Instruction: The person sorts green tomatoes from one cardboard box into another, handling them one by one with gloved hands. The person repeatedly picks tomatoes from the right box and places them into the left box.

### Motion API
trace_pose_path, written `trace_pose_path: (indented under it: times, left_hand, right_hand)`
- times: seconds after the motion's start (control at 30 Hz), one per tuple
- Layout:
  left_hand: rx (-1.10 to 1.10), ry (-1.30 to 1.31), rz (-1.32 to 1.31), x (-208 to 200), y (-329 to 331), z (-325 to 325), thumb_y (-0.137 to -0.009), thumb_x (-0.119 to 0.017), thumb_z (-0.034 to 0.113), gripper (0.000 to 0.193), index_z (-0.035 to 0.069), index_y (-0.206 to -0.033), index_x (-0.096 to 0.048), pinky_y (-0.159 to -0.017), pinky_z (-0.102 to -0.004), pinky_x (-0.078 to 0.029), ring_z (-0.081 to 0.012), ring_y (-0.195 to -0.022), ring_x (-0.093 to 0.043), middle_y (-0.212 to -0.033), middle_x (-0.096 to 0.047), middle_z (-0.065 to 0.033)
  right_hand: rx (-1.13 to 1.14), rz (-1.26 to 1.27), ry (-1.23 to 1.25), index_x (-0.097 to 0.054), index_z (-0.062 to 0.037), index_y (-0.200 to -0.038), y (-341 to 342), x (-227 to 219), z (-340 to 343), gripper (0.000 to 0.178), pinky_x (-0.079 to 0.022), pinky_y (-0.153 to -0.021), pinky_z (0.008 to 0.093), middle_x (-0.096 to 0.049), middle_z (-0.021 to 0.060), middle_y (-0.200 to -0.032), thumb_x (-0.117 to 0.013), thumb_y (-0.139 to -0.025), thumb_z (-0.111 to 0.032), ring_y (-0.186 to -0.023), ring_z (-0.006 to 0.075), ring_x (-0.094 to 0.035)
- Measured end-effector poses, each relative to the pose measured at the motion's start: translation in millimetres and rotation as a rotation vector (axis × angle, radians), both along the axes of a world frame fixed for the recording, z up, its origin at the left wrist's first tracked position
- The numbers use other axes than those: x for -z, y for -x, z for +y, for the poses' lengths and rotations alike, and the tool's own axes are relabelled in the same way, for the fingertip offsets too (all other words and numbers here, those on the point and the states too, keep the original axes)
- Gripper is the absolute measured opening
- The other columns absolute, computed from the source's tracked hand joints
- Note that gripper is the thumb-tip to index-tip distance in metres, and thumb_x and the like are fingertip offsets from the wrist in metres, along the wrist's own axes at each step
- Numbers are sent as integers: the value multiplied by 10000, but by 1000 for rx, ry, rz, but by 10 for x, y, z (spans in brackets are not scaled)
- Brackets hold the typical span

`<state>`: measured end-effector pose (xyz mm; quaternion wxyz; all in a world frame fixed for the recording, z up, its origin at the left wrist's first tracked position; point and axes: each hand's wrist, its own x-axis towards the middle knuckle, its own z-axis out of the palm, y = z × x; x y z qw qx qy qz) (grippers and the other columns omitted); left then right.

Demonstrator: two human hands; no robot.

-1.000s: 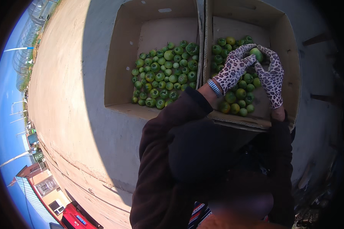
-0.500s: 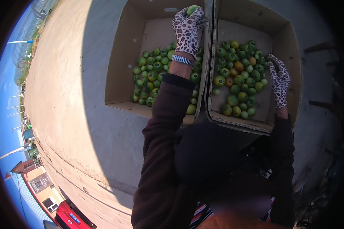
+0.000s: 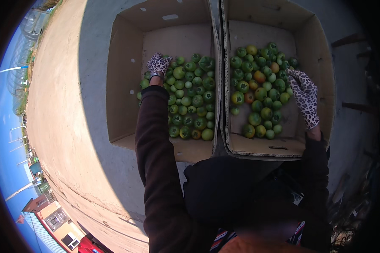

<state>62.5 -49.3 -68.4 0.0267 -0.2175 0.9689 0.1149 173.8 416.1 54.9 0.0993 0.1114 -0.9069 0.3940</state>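
Observation:
Two open cardboard boxes stand side by side, and green tomatoes lie in both. In the left box, my left hand, in a spotted glove, is at the far left edge of the spread of green tomatoes. Its fingers curl down, and a bit of green tomato shows at the tips; they are partly hidden. My right hand, gloved alike, hovers inside the right box, with fingers half bent and apart, beside the right edge of its tomatoes. Several of these are turning orange.
The boxes rest on shaded grey concrete; a sunlit strip of ground runs along the left. A building and a red vehicle show at lower left. Dark bars stick out to the right of the boxes.
My left hand has come down from the far right corner of the left box, where it held a green tomato, to the far left edge of the tomatoes. My right hand stays nearly in place.

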Motion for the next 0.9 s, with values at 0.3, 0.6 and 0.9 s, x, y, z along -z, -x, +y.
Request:
trace_pose_path:
  times: [0.3, 0.6, 0.9]
  left_hand:
    - [213, 22, -122, 167, 24, -84, -877, -454, 434, 482, 79, -1181, -570, -936, -433, -412, -327, -1092, -541, -1174, -583, -163]
    - [10, 0, 190, -253, -59, 349, -895, -448, 415, 624, 30, -1374, -338, -985, -439, -371, -368, -1166, -482, -1247, -504, -252]
    - [481, -1298, 595, -1225, -1003, 2527, -910, -542, 175, 409, 4, -1276, -473, -947, -314, -419, -224, -1111, -531, -1217, -546, -157]
  right_hand:
    - [-22, 36, -14, -656, -40, -1023, 44, 58, 21, 197, -496, -809, 293, -664, 104, -969, -617, -831, -53, -913, 190, -640]
    - [-4, 58, -42, -657, -52, -1007, 71, 193, 123, 183, -496, -816, 308, -660, 106, -984, -618, -838, -113, -925, 216, -639]
    - [346, 149, -55, -635, -111, -1076, 224, 540, 491, 251, -465, -887, 372, -632, 108, -1067, -533, -863, -198, -991, 293, -596]
